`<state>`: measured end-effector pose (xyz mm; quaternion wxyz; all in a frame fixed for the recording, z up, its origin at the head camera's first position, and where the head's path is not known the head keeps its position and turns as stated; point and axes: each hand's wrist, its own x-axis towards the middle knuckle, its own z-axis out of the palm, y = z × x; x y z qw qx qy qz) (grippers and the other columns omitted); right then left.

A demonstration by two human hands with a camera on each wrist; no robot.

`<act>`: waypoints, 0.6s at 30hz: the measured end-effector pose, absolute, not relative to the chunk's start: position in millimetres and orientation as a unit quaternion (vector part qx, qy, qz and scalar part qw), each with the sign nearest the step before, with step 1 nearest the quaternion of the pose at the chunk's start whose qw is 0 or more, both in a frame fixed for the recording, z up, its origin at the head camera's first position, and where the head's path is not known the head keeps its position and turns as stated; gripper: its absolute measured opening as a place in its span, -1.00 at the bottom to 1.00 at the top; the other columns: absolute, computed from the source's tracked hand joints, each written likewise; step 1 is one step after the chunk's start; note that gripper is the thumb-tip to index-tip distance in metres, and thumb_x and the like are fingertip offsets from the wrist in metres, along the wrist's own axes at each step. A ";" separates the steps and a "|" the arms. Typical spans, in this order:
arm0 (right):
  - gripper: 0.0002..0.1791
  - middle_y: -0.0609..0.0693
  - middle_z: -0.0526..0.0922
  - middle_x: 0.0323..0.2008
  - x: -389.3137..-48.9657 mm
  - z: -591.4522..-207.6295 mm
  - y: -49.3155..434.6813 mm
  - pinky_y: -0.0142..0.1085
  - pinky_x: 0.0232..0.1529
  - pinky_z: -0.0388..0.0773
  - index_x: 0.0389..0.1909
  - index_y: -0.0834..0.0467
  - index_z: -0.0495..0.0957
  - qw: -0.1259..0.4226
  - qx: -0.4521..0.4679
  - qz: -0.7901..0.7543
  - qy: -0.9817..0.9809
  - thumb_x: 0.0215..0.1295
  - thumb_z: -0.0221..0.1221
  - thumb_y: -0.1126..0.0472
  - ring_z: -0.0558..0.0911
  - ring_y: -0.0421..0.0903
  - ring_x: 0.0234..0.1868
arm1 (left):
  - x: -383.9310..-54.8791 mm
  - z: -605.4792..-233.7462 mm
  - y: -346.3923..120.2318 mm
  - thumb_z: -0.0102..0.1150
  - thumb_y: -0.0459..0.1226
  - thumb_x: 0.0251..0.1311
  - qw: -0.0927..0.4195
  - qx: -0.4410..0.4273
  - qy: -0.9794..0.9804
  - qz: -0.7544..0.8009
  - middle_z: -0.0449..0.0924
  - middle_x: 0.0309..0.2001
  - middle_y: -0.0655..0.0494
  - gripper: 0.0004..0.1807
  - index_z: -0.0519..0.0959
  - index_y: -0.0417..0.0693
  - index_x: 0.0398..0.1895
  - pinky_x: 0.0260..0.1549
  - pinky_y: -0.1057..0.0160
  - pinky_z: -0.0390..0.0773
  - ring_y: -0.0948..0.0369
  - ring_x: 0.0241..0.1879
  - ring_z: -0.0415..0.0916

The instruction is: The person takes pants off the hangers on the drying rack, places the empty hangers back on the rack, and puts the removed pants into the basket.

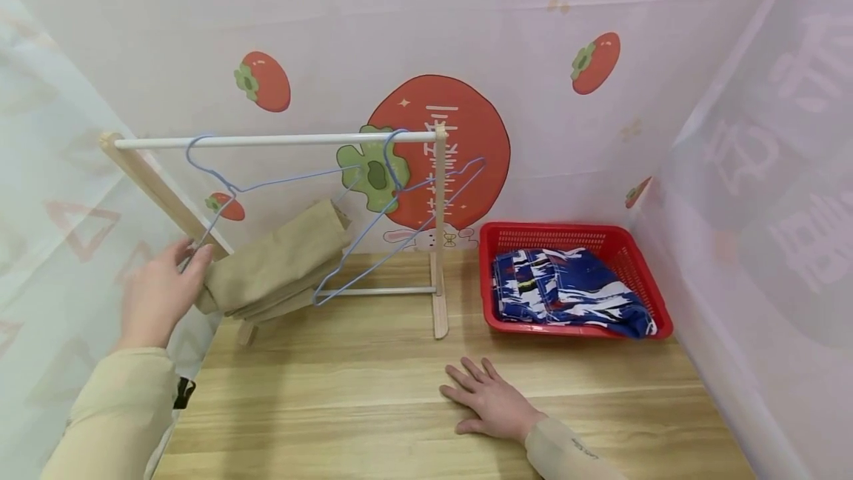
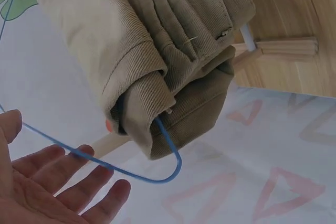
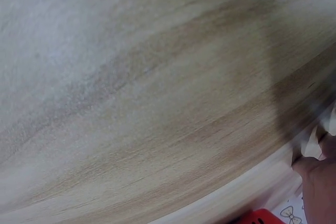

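Note:
My left hand (image 1: 156, 291) is at the lower left end of a blue wire hanger (image 1: 289, 182) hooked on a rack. Its fingers are spread loosely along the wire, thumb apart, in the left wrist view. Folded khaki trousers (image 1: 280, 258) hang over this hanger, the wire's bend (image 2: 170, 174) poking out of their fold. My right hand (image 1: 489, 400) rests palm down on the wooden table (image 1: 373, 391), fingers spread. At the right edge of the right wrist view, only part of that hand (image 3: 320, 182) shows.
A second blue hanger (image 1: 369, 222) hangs bare near the right post (image 1: 440, 228) of the rack, under its white bar (image 1: 280, 141). A red basket (image 1: 566, 227) at the back right holds folded blue-and-white patterned cloth (image 1: 573, 287). Printed sheets enclose the table.

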<state>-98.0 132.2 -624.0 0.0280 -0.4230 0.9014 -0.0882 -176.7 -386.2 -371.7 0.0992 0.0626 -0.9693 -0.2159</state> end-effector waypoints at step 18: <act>-0.24 0.09 0.26 0.54 -97.8 -624.9 133.2 0.36 0.38 0.21 0.50 -0.11 0.36 0.025 -0.426 -0.091 0.900 0.37 0.11 -0.35 0.22 0.28 0.53 | -189.9 -389.0 -384.8 -0.55 0.26 0.55 0.044 0.074 -0.975 -0.203 0.54 -0.34 -0.32 -0.23 0.44 -0.22 -0.21 -0.61 0.06 0.35 -0.21 -0.39 0.49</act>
